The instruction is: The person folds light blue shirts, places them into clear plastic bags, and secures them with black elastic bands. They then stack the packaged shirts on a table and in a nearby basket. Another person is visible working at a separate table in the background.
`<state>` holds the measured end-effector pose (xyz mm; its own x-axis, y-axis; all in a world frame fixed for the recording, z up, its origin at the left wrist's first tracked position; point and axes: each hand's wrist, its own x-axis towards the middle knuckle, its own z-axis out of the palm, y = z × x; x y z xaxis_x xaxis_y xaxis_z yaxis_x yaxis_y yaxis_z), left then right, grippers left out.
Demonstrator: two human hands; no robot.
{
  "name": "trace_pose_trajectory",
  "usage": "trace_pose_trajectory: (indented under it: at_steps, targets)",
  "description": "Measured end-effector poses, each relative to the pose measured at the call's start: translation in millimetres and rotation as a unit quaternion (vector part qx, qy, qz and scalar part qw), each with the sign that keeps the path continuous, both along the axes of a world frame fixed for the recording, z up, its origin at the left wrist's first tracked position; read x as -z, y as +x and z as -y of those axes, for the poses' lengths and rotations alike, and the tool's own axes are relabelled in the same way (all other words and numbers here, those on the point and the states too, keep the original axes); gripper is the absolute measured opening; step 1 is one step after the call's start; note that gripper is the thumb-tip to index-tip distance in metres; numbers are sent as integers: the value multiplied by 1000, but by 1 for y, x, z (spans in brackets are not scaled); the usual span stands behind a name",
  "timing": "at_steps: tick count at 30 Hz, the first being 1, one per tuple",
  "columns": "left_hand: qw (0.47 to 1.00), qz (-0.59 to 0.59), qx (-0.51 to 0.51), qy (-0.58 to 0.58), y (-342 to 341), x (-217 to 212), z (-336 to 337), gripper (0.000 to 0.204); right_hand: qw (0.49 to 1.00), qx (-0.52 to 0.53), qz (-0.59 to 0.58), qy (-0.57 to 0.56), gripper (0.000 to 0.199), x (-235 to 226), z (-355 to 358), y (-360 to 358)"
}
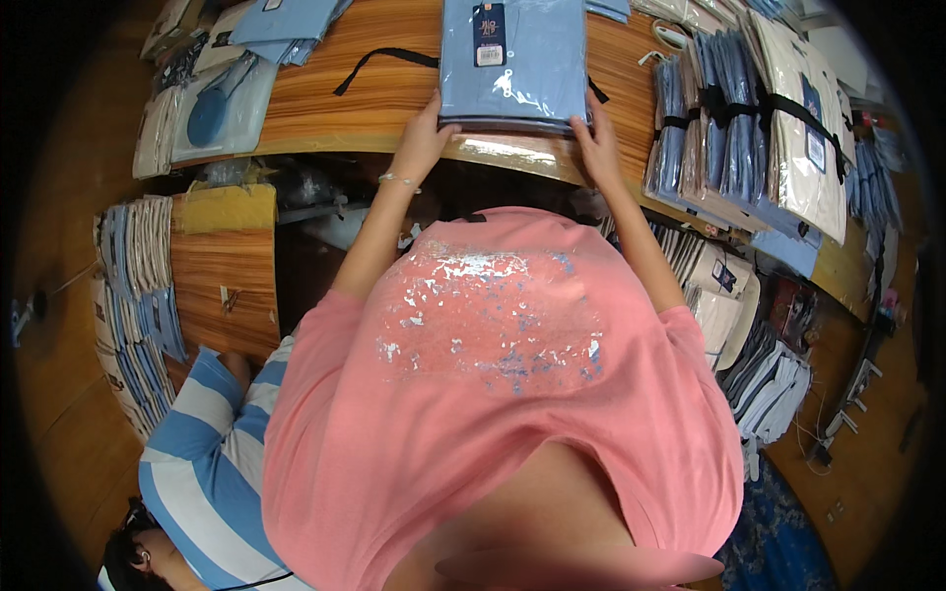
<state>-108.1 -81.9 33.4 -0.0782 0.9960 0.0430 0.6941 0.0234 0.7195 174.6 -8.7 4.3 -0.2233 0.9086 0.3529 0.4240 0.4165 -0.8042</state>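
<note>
A stack of folded light-blue garments in clear plastic bags (537,84) lies at the far middle of the wooden table, a dark hang tag on the top one. My left hand (426,140) grips its near left corner, thumb along the front edge. At the near right corner, my right hand (597,146) holds the stack the same way, its fingers reaching up the side. A black strap (389,57) runs out from beneath the stack to the left, and a short end of it shows on the right.
Strapped bundles of bagged garments (734,118) stand on the table's right side. More bagged garments (286,30) and a round blue object (207,116) lie at the left. Piled garments (138,295) rest on a lower wooden surface. Another person in blue-and-white stripes (222,453) is close on my left.
</note>
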Motion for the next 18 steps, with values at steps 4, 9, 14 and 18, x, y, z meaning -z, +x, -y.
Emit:
trace_pose_trajectory:
  at_steps: [4,9,14,18]
  targets:
    - [999,-15,-18,40,-35,-10,-32,59,984,171,33,-30,42,-18,-33,27]
    - [991,-99,-19,84,-70,14,-94,24,906,124,404,-35,28,-10,-77,-4]
    - [974,-221,-10,55,-71,1,-110,15,915,230,262,-201,23,-16,-125,28]
    - [982,-186,-38,5,-83,5,-124,22,916,161,329,-163,23,-7,-148,4]
